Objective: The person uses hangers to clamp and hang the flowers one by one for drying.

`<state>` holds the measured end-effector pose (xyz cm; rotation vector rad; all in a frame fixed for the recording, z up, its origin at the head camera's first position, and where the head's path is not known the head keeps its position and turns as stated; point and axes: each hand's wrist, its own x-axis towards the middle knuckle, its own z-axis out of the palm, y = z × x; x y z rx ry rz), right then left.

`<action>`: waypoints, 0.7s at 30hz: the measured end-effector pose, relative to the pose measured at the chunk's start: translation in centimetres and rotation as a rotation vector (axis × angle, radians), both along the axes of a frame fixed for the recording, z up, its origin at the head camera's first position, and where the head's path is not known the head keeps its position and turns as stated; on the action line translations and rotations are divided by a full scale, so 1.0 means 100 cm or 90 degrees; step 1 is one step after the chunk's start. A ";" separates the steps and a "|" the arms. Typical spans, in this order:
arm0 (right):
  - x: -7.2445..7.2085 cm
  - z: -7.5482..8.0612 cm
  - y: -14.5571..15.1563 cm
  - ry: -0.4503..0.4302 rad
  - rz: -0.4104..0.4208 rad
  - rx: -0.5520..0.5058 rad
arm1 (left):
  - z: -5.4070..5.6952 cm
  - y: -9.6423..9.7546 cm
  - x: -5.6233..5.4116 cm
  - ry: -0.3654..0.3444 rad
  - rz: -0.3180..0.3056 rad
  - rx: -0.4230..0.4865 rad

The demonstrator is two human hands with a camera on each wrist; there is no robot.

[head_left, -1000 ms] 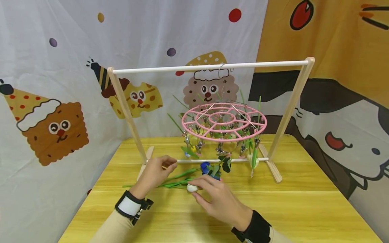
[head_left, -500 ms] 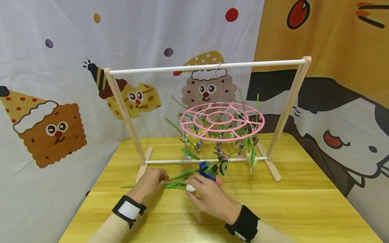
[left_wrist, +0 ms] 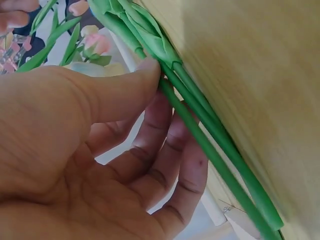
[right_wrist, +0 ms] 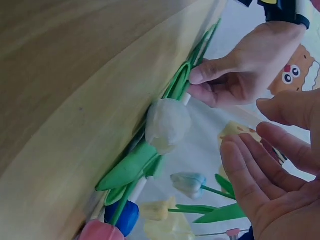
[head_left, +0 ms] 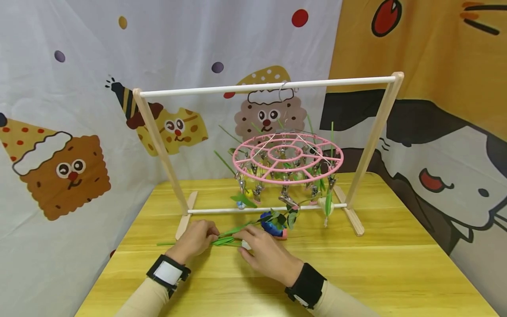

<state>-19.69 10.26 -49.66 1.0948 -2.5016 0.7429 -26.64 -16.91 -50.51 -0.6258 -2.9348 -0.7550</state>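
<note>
My left hand [head_left: 195,240] pinches the green stem [left_wrist: 200,130] of an artificial tulip between thumb and fingers, low over the table. A second stem and folded green leaves [left_wrist: 150,37] lie alongside it. Toward the right, the white tulip head [right_wrist: 167,125] lies at the other end of the bunch. My right hand [head_left: 269,253] hovers by that head with its fingers apart; in the right wrist view the hand [right_wrist: 280,175] has nothing in its grasp. Behind it lie a blue flower [head_left: 271,224] with dark leaves and a pink tulip head [right_wrist: 100,231].
A pink round clip hanger [head_left: 288,182] hangs from the white top bar [head_left: 222,90] of a wooden stand. Metal clips below it hold several artificial flowers, including a blue-and-white tulip [right_wrist: 187,184]. The stand's lower bar [head_left: 222,211] runs just behind the hands.
My left hand has come down and left onto the stems and now pinches one. My right hand has shifted slightly left, partly covering the white tulip head in the head view.
</note>
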 end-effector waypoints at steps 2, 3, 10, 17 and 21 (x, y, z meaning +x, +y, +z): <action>-0.003 -0.001 -0.002 -0.004 -0.009 0.003 | 0.000 -0.001 0.000 0.009 -0.007 0.008; -0.004 -0.001 -0.002 -0.005 -0.013 0.003 | 0.001 -0.001 0.001 0.014 -0.010 0.014; -0.010 -0.005 -0.005 0.029 -0.047 -0.011 | 0.012 0.002 0.009 0.065 0.001 0.045; -0.016 -0.008 -0.006 0.056 -0.087 -0.034 | 0.022 0.008 0.021 0.264 -0.055 0.020; -0.017 -0.010 -0.006 0.068 -0.101 -0.049 | 0.027 0.012 0.027 0.409 -0.134 0.002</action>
